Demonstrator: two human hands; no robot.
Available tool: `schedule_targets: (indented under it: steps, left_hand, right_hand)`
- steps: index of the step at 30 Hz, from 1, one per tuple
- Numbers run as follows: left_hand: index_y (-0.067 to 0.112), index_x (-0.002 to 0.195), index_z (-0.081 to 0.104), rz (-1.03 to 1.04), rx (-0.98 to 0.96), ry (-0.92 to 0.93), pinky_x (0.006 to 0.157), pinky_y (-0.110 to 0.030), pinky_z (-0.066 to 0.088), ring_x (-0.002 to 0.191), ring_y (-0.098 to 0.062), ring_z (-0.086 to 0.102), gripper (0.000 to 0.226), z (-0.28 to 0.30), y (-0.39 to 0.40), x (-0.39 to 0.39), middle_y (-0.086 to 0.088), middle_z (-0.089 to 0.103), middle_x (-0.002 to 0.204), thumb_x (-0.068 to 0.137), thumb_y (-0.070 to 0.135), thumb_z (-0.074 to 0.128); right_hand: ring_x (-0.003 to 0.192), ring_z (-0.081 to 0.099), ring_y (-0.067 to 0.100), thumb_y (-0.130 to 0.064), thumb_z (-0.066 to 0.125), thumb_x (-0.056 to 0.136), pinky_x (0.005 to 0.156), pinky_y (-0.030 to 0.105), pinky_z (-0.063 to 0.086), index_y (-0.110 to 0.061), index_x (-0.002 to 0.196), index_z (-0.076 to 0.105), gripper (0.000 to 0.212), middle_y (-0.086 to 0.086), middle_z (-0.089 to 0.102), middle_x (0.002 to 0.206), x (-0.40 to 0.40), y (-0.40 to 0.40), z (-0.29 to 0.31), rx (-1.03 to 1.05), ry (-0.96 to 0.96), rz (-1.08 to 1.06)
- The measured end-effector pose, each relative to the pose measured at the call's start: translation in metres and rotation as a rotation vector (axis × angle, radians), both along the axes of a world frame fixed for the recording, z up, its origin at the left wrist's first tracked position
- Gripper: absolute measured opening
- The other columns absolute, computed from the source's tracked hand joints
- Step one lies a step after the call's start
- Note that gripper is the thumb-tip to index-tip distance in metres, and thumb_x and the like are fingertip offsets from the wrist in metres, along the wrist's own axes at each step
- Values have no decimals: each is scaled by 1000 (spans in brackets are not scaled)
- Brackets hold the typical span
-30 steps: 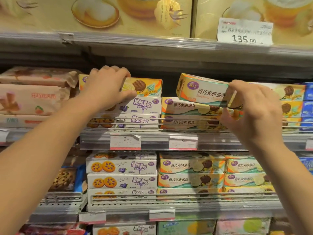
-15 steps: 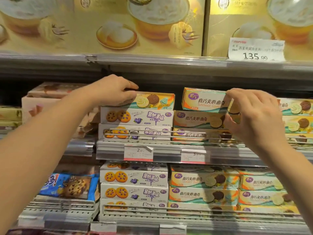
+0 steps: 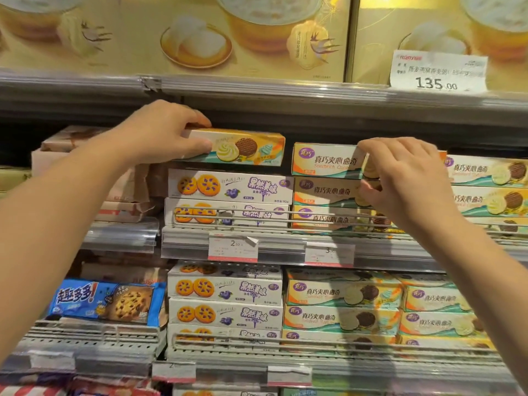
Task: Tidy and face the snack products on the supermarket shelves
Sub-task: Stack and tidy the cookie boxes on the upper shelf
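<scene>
Gold gift boxes (image 3: pixel 200 35) fill twelve o'clock, above the snack shelf (image 3: pixel 285 247); at ten o'clock the left hand (image 3: pixel 160 132) grips a sandwich-cookie box (image 3: pixel 248 147) atop blueberry boxes (image 3: pixel 231 185), likely misplaced; at two o'clock the right hand (image 3: pixel 405 178), fingers curled, pinches another cookie box (image 3: pixel 325 161), squaring it on its stack.

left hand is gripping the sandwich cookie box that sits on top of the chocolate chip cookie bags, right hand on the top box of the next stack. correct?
Not quite. In the head view the left hand grips a sandwich cookie box that sits on top of the white blueberry cookie boxes, not bags. The right hand is on the top box of the next stack, as you said.
</scene>
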State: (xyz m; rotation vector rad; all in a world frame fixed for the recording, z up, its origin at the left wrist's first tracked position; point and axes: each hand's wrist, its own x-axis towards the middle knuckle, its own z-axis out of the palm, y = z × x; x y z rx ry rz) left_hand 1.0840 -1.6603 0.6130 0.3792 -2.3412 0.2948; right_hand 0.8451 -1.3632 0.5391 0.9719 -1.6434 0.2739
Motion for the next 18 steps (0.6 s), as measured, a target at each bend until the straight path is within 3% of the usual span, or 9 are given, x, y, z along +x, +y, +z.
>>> schedule_targets:
  steps: [12, 18]
  left_hand:
    - [23, 140, 61, -21, 86, 151, 93, -48, 54, 115, -30, 64, 53, -7, -3, 16, -12, 69, 129, 95, 51, 63]
    - [27, 137, 63, -54, 130, 159, 87, -46, 56, 108, -26, 65, 50, -12, 3, 19, -8, 72, 123, 95, 54, 62]
  right_hand:
    - [130, 52, 34, -24, 80, 84, 109, 52, 38, -18, 144, 48, 68, 9, 60, 139, -10, -12, 13, 108, -240, 13]
    - [122, 55, 33, -28, 76, 87, 99, 50, 45, -20, 144, 47, 64, 8, 63, 134, -18, -5, 18, 161, -280, 70]
